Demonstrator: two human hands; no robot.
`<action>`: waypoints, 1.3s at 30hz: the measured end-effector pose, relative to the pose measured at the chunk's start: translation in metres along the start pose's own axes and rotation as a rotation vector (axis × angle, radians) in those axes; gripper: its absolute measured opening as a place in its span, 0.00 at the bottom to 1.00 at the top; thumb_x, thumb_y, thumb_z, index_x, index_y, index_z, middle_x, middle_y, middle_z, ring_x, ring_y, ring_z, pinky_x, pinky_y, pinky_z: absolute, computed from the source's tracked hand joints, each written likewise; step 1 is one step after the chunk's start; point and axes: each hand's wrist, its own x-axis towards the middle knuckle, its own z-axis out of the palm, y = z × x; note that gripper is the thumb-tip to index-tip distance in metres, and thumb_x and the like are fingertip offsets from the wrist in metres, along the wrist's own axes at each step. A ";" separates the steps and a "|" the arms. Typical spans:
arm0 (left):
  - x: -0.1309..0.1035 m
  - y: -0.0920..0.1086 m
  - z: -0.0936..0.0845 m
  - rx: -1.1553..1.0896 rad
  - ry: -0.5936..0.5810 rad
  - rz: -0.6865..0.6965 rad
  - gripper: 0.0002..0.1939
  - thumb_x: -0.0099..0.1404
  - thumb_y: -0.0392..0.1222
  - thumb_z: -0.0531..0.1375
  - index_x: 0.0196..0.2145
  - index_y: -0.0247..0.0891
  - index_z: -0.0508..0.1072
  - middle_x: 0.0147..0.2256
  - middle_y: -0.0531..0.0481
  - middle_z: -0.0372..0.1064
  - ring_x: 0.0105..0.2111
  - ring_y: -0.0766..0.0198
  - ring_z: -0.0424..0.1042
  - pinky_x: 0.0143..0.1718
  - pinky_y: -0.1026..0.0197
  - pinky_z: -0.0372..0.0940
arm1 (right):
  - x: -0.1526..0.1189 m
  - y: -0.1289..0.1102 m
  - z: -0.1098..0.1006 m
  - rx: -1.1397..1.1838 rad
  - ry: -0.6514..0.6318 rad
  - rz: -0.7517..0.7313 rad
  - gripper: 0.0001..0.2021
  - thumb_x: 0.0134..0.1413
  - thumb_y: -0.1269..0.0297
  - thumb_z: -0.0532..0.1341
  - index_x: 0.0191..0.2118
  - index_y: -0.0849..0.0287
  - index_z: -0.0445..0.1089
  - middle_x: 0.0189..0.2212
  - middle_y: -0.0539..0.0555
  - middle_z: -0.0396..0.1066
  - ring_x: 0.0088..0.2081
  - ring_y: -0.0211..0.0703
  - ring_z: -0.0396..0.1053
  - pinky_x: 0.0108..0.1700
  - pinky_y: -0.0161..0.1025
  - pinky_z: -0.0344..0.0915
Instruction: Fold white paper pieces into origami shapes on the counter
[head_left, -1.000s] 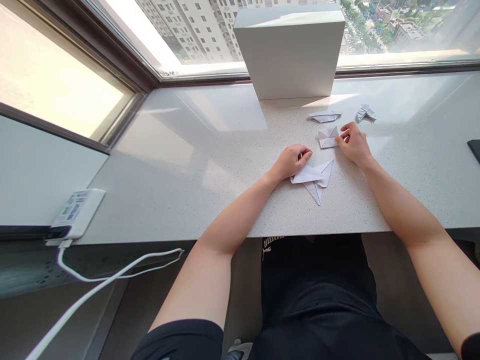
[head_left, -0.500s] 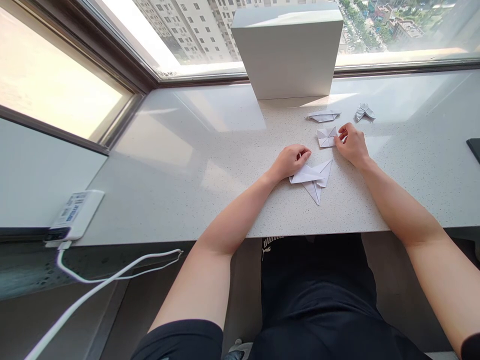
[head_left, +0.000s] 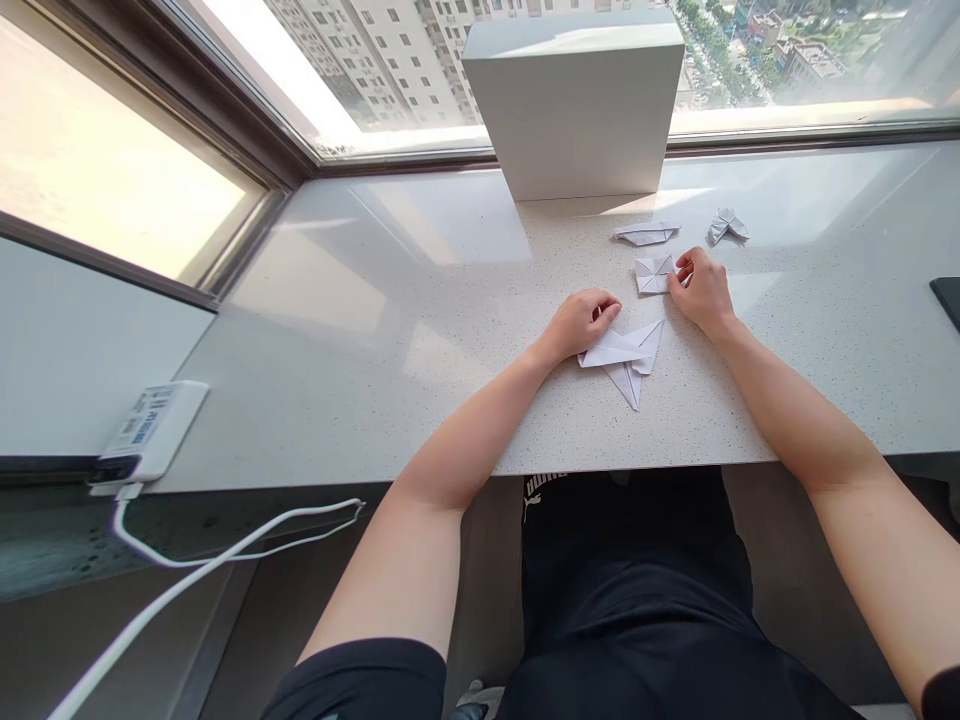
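My right hand has its thumb and fingertips on the right edge of a small folded paper square, which lies flat with creases meeting at its middle. My left hand rests on the counter with fingers curled in and nothing visible in them. Against its lower side lies a larger pointed origami piece of white paper, with one tip aimed toward me. Behind the square are a narrow folded paper boat-like piece and a small crumpled-looking folded paper piece.
A white box-like block stands at the back against the window. The speckled white counter has its front edge at my waist. A white device with a white cable sits at left; a dark flat object lies far right.
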 end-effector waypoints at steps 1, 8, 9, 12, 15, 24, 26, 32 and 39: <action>0.000 0.000 0.000 -0.001 0.001 0.000 0.14 0.86 0.46 0.62 0.50 0.41 0.89 0.49 0.40 0.90 0.45 0.51 0.82 0.52 0.47 0.76 | 0.000 0.000 0.001 -0.004 0.004 0.000 0.10 0.69 0.62 0.71 0.49 0.48 0.71 0.40 0.58 0.82 0.43 0.62 0.78 0.54 0.58 0.75; 0.000 0.001 -0.001 -0.005 -0.006 -0.005 0.15 0.86 0.47 0.62 0.51 0.40 0.89 0.50 0.39 0.90 0.46 0.50 0.83 0.52 0.48 0.75 | 0.001 0.000 0.005 -0.014 0.052 -0.004 0.10 0.66 0.63 0.70 0.48 0.47 0.70 0.39 0.56 0.83 0.40 0.60 0.77 0.53 0.58 0.76; 0.000 0.001 -0.001 -0.006 -0.007 -0.006 0.15 0.86 0.47 0.62 0.51 0.40 0.89 0.50 0.39 0.90 0.46 0.50 0.83 0.52 0.47 0.76 | 0.001 0.000 0.005 -0.016 0.053 -0.002 0.10 0.66 0.63 0.70 0.48 0.47 0.70 0.39 0.56 0.84 0.40 0.60 0.77 0.53 0.58 0.75; 0.000 0.001 -0.002 -0.004 -0.007 -0.008 0.15 0.86 0.47 0.62 0.50 0.40 0.89 0.50 0.40 0.90 0.46 0.50 0.83 0.53 0.47 0.76 | 0.001 -0.001 0.005 -0.026 0.041 0.013 0.10 0.66 0.65 0.69 0.48 0.48 0.70 0.40 0.57 0.83 0.41 0.61 0.78 0.54 0.58 0.75; 0.000 0.002 -0.002 -0.005 -0.007 -0.008 0.15 0.86 0.47 0.62 0.50 0.40 0.89 0.49 0.39 0.89 0.46 0.50 0.82 0.53 0.47 0.76 | 0.001 -0.004 0.004 -0.034 0.024 0.031 0.10 0.67 0.66 0.69 0.48 0.48 0.70 0.41 0.58 0.83 0.43 0.62 0.79 0.55 0.58 0.74; -0.001 0.004 -0.002 0.009 -0.016 -0.031 0.16 0.86 0.47 0.61 0.51 0.39 0.89 0.51 0.39 0.90 0.47 0.50 0.83 0.53 0.48 0.75 | -0.001 -0.008 0.004 -0.076 0.029 0.038 0.12 0.67 0.70 0.69 0.47 0.48 0.66 0.41 0.58 0.80 0.44 0.61 0.77 0.53 0.55 0.71; -0.001 0.004 -0.003 0.006 -0.016 -0.031 0.16 0.86 0.47 0.62 0.51 0.39 0.89 0.51 0.39 0.90 0.47 0.50 0.83 0.53 0.48 0.75 | 0.000 -0.009 0.005 -0.064 0.030 0.044 0.12 0.66 0.70 0.69 0.47 0.48 0.67 0.41 0.57 0.79 0.44 0.61 0.77 0.53 0.55 0.71; -0.001 0.003 -0.003 0.013 -0.017 -0.024 0.16 0.86 0.47 0.61 0.52 0.39 0.89 0.51 0.39 0.90 0.48 0.50 0.83 0.53 0.48 0.74 | -0.001 -0.013 0.000 0.056 0.080 0.071 0.06 0.70 0.68 0.65 0.46 0.50 0.69 0.40 0.57 0.79 0.42 0.58 0.76 0.52 0.54 0.71; -0.001 0.002 -0.002 0.007 -0.016 -0.017 0.16 0.86 0.46 0.62 0.51 0.38 0.89 0.50 0.39 0.90 0.46 0.51 0.82 0.53 0.48 0.74 | -0.021 -0.027 -0.027 0.062 -0.316 -0.162 0.01 0.68 0.63 0.68 0.42 0.52 0.77 0.37 0.56 0.80 0.37 0.51 0.73 0.49 0.51 0.72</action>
